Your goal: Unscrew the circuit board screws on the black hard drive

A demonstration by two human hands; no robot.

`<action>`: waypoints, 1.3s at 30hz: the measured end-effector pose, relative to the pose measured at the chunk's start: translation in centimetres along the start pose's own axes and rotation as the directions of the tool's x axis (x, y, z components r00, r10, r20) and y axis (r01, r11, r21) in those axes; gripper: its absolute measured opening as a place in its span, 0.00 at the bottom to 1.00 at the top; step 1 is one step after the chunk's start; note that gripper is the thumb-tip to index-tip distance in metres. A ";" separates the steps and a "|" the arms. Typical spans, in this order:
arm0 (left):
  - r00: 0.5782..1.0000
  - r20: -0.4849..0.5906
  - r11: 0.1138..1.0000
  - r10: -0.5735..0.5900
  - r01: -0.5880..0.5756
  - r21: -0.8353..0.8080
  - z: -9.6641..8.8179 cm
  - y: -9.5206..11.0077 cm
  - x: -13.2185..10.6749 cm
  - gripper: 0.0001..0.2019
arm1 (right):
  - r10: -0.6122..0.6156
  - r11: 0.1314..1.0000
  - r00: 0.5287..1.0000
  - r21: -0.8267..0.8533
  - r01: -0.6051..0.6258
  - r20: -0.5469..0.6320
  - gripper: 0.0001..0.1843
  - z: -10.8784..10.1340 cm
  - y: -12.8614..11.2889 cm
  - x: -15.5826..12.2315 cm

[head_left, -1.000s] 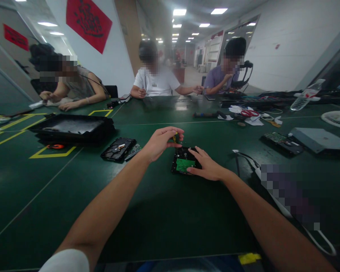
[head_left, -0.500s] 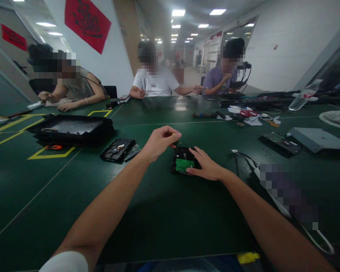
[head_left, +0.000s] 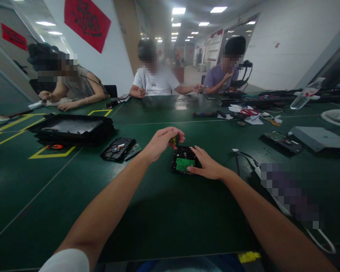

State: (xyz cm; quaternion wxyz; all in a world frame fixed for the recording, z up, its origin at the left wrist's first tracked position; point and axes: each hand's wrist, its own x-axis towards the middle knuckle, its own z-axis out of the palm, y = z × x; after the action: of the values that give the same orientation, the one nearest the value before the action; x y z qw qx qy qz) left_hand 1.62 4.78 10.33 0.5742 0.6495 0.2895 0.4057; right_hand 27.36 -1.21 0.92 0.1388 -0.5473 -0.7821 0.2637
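On the green counter [head_left: 158, 211], a hard drive [head_left: 184, 164] lies circuit-board side up, the right hand [head_left: 209, 166] resting on its right side with fingers spread. At the drive's far-left corner, the left hand [head_left: 164, 142] pinches what looks like a yellow-and-black screwdriver [head_left: 174, 140]; holding it upright, with firm pressure on the drive, should limit slipping.

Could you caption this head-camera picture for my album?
Left hand holding a yellow tool by a black device with a green board, right hand touching the device.
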 end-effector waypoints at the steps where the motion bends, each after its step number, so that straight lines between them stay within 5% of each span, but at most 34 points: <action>1: 1.000 0.008 1.000 -0.007 0.007 -0.027 -0.1 -0.1 0.1 0.13 | 0.008 1.000 1.000 0.000 -0.008 0.005 0.67 0.0 0.0 0.0; 5: 1.000 0.022 0.999 -0.006 0.007 -0.043 -0.4 -0.2 0.2 0.13 | 0.024 1.000 0.999 0.000 -0.024 0.021 0.68 -0.2 -0.1 0.0; 16: 0.991 -0.006 0.964 0.131 -0.126 0.235 -0.2 0.0 -0.1 0.16 | -0.010 1.000 1.000 -0.003 0.010 -0.004 0.66 0.0 0.1 0.0; 22: 0.991 -0.070 0.984 0.114 -0.102 0.147 0.3 -0.2 0.0 0.18 | 0.015 1.000 1.000 0.003 -0.015 0.003 0.65 -0.1 0.0 0.0; 33: 0.997 -0.035 0.997 0.062 -0.060 0.037 -0.1 -0.6 0.3 0.21 | 0.007 1.000 1.000 -0.021 -0.008 -0.010 0.66 0.0 -0.3 -0.1; 39: 0.986 -0.078 0.944 0.145 -0.114 0.310 -0.5 -0.5 0.2 0.20 | 0.013 1.000 1.000 -0.014 -0.013 0.006 0.66 -0.2 -0.3 -0.2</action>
State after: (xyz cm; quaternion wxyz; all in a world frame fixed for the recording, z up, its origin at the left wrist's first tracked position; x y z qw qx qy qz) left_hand 1.29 5.29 9.92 0.4242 0.7267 0.3333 0.4252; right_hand 27.28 -1.38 1.24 0.1309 -0.5525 -0.7808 0.2608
